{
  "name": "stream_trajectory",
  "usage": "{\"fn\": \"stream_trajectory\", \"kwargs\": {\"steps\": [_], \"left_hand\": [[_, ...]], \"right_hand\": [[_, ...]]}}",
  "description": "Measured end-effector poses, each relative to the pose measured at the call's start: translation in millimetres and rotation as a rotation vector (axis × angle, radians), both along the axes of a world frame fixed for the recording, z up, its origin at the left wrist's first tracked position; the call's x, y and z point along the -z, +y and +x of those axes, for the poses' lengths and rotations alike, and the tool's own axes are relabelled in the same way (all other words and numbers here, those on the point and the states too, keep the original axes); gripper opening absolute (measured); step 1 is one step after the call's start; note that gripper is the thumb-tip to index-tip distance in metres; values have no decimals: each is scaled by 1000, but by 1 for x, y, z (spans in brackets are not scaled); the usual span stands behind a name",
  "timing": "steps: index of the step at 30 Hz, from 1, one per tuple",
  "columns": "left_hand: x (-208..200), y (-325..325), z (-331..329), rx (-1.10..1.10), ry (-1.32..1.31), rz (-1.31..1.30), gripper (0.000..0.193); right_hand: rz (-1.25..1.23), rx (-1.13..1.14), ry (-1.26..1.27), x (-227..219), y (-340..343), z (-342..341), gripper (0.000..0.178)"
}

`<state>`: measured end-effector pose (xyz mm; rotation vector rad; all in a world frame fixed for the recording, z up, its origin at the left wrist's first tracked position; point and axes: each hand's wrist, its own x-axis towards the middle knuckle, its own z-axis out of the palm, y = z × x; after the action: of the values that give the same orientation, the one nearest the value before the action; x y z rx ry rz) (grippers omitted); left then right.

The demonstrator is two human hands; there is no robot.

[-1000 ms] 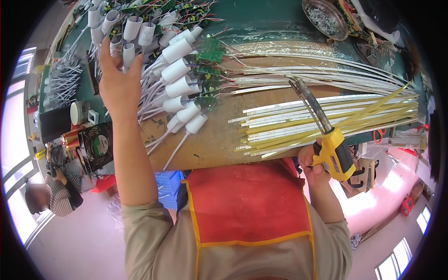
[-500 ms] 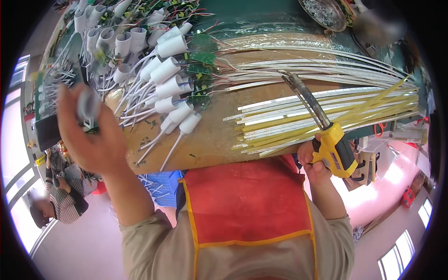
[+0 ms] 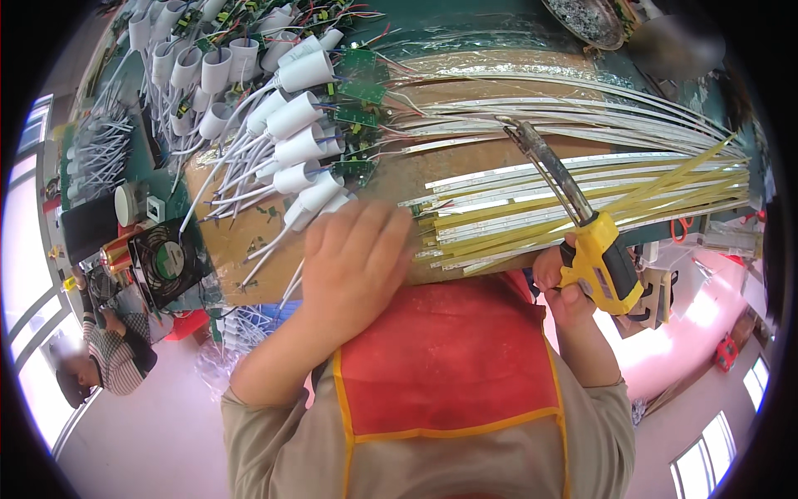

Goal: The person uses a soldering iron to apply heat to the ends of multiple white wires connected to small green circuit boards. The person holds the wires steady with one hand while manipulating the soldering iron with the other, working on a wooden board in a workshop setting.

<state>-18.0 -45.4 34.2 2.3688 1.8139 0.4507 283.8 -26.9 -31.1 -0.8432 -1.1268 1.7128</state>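
Observation:
My right hand (image 3: 563, 283) is closed around the handle of a yellow and black soldering gun (image 3: 607, 266). The gun's long dark metal tip points up and left over the light strips. My left hand (image 3: 359, 259), slightly blurred, is at the table's near edge with its fingers curled down. What it grips is mostly hidden beneath it; a bit of green board and red wire shows past its fingertips. Beside it lie white plastic housings (image 3: 293, 116) with white cables and green circuit boards (image 3: 359, 115). White and yellow LED strips (image 3: 532, 195) lie to the right.
More white housings (image 3: 216, 70) crowd the far left. A black fan (image 3: 167, 261) stands at the left edge. A round metal dish (image 3: 588, 23) holds silvery scraps at the far right. Another person (image 3: 108, 358) is off to the left.
My left hand has come from the far left, where it held a white housing, to the near middle beside the strips' ends. My right hand and the soldering gun have barely moved.

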Motion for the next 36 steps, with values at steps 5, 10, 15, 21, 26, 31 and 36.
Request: {"fn": "stream_trajectory", "kwargs": {"steps": [5,10,15,21,26,31,36], "left_hand": [[23,22,12,75,-102,-17,41],[22,26,12,53,-162,-32,37],[18,29,6,3,-147,32,32],[28,29,2,26,-88,90,28],[29,32,4,60,-45,116,26],[32,32,3,44,-24,103,24],[33,33,3,39,-78,104,25]], "right_hand": [[17,20,-5,0,0,-1,80],[0,14,-21,-1,-1,0,80],[-20,-7,-25,-2,0,0,81],[11,-16,-73,0,-4,1,40],[65,-164,-235,-2,-12,6,33],[33,-283,-403,-5,-13,5,29],[127,-288,-455,0,-12,6,27]]}}
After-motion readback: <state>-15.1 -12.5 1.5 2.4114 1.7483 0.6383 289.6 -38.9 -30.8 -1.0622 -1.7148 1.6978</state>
